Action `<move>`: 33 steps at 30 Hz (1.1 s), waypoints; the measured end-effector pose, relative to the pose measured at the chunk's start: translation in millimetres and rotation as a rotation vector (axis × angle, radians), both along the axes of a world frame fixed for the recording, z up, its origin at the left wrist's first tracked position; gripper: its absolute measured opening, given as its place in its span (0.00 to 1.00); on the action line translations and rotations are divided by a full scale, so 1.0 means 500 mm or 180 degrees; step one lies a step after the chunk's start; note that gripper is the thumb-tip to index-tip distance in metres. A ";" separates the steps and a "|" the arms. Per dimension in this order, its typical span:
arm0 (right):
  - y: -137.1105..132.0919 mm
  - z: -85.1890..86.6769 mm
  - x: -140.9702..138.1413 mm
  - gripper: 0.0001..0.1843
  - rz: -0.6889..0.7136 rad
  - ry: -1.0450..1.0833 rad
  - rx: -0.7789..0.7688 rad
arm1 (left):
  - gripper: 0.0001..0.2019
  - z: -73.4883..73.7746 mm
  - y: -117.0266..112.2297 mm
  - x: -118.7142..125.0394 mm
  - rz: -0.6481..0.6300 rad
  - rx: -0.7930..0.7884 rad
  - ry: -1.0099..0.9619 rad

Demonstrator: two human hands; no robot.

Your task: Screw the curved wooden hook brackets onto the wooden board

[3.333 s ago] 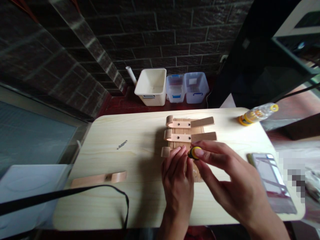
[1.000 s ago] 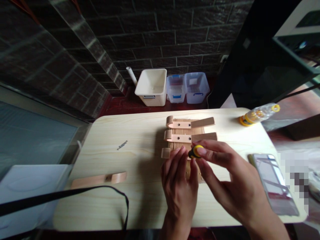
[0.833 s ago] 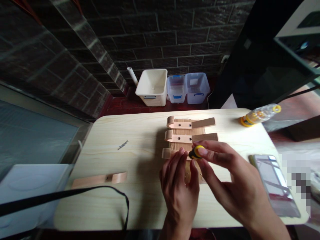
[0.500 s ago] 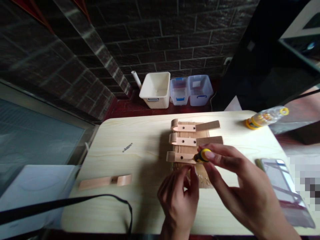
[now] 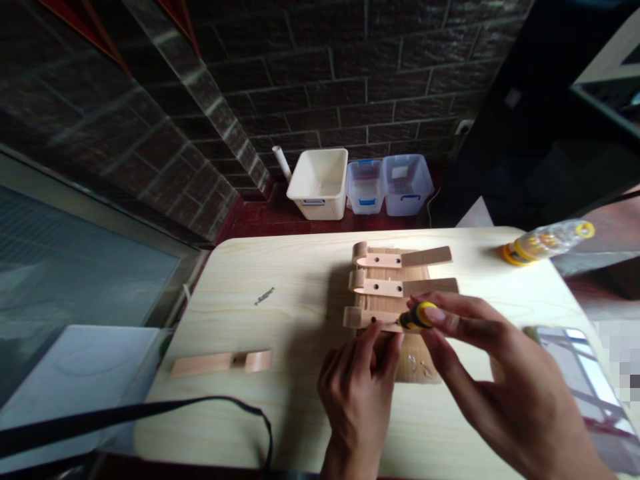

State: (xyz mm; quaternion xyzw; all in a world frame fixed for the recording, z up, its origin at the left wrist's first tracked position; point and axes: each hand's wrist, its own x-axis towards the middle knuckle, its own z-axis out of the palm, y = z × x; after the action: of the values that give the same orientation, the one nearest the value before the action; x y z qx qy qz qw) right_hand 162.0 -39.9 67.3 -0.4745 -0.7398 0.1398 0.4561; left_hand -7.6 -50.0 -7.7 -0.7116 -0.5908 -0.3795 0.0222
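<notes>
In my right hand (image 5: 500, 367) is a small yellow-and-black screwdriver (image 5: 417, 316), its handle pinched between thumb and fingers. Its shaft points left onto the nearest wooden hook (image 5: 354, 318), close to that strip's right-hand hole. My left hand (image 5: 357, 397) is closed at the near edge of this hook, index fingertip by the left hole and thumb by the screwdriver's tip. Two more wooden hooks (image 5: 387, 287) lie across a wooden board (image 5: 417, 367), each with two dark holes or screw heads. Small metal pieces (image 5: 417, 365) rest on the board, partly behind my hands.
A loose wooden hook (image 5: 223, 362) and a cluster of dark screws (image 5: 265, 296) lie on the table's left. At right are a clear bottle-shaped case (image 5: 547, 242) and a phone-like slab (image 5: 583, 387). A black strap (image 5: 150, 410) crosses the lower left. Bins (image 5: 320, 183) stand beyond the table.
My left index finger has moved left along the hook toward its left hole, away from the thumb. The screwdriver stays at the right hole. The whole view has shifted slightly.
</notes>
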 end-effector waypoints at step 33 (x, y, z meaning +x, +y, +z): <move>-0.002 0.009 0.004 0.17 -0.0036 -0.0164 -0.0055 | 0.09 -0.006 0.030 0.016 -0.0528 0.0079 -0.0214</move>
State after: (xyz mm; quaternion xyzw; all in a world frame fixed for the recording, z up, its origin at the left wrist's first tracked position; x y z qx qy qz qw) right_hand 163.7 -40.9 72.1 -0.4860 -0.7474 0.1314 0.4335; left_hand 0.2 -35.1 -10.6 -0.7446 -0.5255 -0.4111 -0.0203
